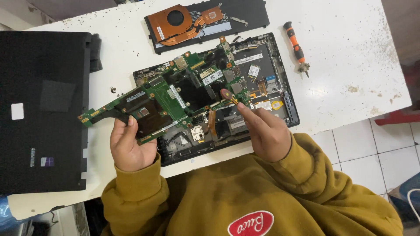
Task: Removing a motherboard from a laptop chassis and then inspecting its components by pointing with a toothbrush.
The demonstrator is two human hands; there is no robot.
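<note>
Left hand (127,147) fingers pinch the near edge of a green motherboard (175,98), which is lifted and tilted over the open laptop chassis (286,102). Right hand (264,131) fingertips clasp a small brown-handled tool (228,96) touching the board. At one o'clock lies an orange screwdriver (295,46); at twelve, a copper cooling fan (183,22).

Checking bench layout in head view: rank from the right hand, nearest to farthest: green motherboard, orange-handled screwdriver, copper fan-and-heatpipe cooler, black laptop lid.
From the right hand:
1. Green motherboard: right beside the fingertips.
2. Orange-handled screwdriver: up and right, on the white table.
3. Copper fan-and-heatpipe cooler: top, far edge.
4. Black laptop lid: far left.
</note>
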